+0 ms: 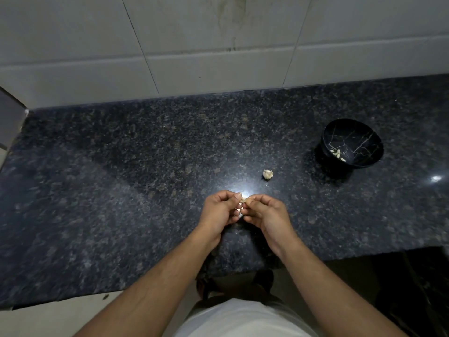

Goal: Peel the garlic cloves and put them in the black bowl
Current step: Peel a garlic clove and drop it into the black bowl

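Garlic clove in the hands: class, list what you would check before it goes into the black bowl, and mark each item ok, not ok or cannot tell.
1. Garlic clove pinched by both the left hand and the right hand: ok.
2. Clove fully peeled: cannot tell, fingers hide most of it.
3. Black bowl upright on the counter: ok.
4. Bowl has room: ok, only a few peeled cloves inside.
5. Path to the bowl clear: ok, the remaining garlic piece lies short of it.
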